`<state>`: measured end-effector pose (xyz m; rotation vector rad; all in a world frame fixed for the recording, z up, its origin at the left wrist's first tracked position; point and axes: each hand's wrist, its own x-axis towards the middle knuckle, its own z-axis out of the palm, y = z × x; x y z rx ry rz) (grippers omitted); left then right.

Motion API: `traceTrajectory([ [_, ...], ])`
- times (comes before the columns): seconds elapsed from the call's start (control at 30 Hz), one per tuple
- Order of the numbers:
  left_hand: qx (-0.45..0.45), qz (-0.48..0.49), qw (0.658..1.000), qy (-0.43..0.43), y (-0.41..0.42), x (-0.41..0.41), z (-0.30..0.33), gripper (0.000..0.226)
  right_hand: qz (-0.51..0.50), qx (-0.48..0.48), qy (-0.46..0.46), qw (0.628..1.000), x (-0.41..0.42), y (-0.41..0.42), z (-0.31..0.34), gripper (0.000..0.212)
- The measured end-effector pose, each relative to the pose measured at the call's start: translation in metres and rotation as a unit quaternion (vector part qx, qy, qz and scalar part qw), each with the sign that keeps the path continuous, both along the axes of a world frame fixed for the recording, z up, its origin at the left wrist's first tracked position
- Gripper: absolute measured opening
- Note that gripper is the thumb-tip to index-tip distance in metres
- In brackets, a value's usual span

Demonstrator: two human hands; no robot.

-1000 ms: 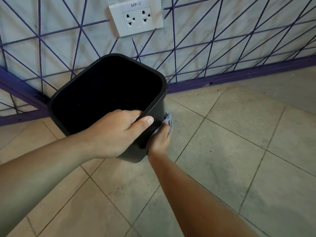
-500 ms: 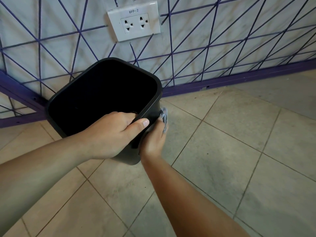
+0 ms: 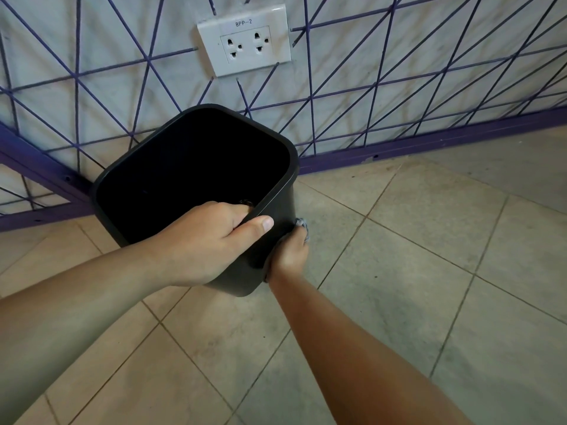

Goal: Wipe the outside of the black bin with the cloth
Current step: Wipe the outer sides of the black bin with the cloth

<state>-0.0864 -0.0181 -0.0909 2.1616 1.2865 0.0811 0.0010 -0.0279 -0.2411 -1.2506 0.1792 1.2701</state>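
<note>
1. The black bin (image 3: 196, 167) is tilted, its open mouth turned up toward the camera, near the middle of the view and just in front of the wall (image 3: 399, 72).
2. The left hand (image 3: 211, 243) grips the bin's near rim at about 5 o'clock of the mouth: fingers curled over the edge into the inside, thumb lying flat along the outer wall.
3. The right hand (image 3: 290, 253) is pressed against the bin's outer right wall, low down, with a grey cloth (image 3: 302, 223) bunched between palm and plastic; only a small fold shows above the fingers. How far those fingers curl cannot be told.
4. The bin's far rim, at 12 o'clock, sits near the purple wire grid (image 3: 337, 96) and below a white double socket (image 3: 245, 41).
5. A purple skirting strip (image 3: 429, 145) runs along the wall's foot from 9 to 3 o'clock.
6. Tiled floor (image 3: 429, 271) spreads open from 3 through 6 o'clock, beside and beneath both forearms.
</note>
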Motion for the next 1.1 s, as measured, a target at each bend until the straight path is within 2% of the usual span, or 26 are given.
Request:
traceTrajectory([
  [0.1, -0.015, -0.001, 1.0, -0.008, 0.003, -0.002, -0.002, 0.085, 0.0, 0.041, -0.056, 0.998, -0.004, -0.004, 0.021, 0.074],
  [0.17, -0.015, -0.003, 1.0, -0.006, 0.002, -0.001, -0.001, 0.087, -0.012, 0.059, -0.067, 0.996, -0.007, -0.009, 0.009, 0.079],
  [0.2, -0.016, -0.002, 1.0, -0.005, 0.002, -0.001, -0.001, 0.088, -0.013, 0.044, -0.066, 0.997, -0.006, -0.007, 0.002, 0.083],
  [0.27, -0.017, 0.002, 1.0, -0.001, 0.002, -0.002, -0.001, 0.088, -0.013, 0.023, -0.045, 0.999, 0.001, -0.002, 0.008, 0.078],
  [0.4, 0.005, 0.003, 1.0, 0.009, 0.0, 0.0, 0.002, 0.072, 0.007, 0.048, -0.056, 0.997, -0.001, -0.008, 0.03, 0.073],
  [0.5, 0.014, 0.005, 1.0, 0.01, -0.004, 0.004, 0.005, 0.062, 0.043, 0.0, -0.042, 0.998, 0.012, -0.01, 0.024, 0.054],
  [0.57, 0.014, 0.009, 1.0, 0.008, -0.004, 0.004, 0.006, 0.065, 0.059, -0.014, -0.021, 0.998, 0.018, -0.008, 0.021, 0.048],
  [0.63, 0.011, 0.012, 1.0, 0.004, -0.003, 0.002, 0.006, 0.073, 0.056, 0.0, -0.043, 0.997, 0.012, -0.011, 0.032, 0.053],
  [0.73, 0.01, -0.002, 1.0, 0.008, -0.001, 0.002, 0.004, 0.075, 0.017, 0.022, -0.076, 0.997, -0.001, -0.015, 0.025, 0.073],
  [0.9, 0.014, 0.001, 1.0, 0.007, -0.001, 0.001, 0.002, 0.074, 0.009, 0.011, -0.009, 1.0, 0.001, -0.005, 0.024, 0.076],
  [1.0, 0.0, -0.003, 1.0, -0.002, 0.003, -0.002, -0.003, 0.08, 0.007, 0.034, -0.049, 0.998, -0.009, -0.005, 0.007, 0.09],
  [1.1, -0.001, -0.01, 1.0, 0.005, 0.005, -0.004, -0.006, 0.087, 0.039, 0.03, -0.039, 0.998, -0.006, -0.013, 0.0, 0.098],
])
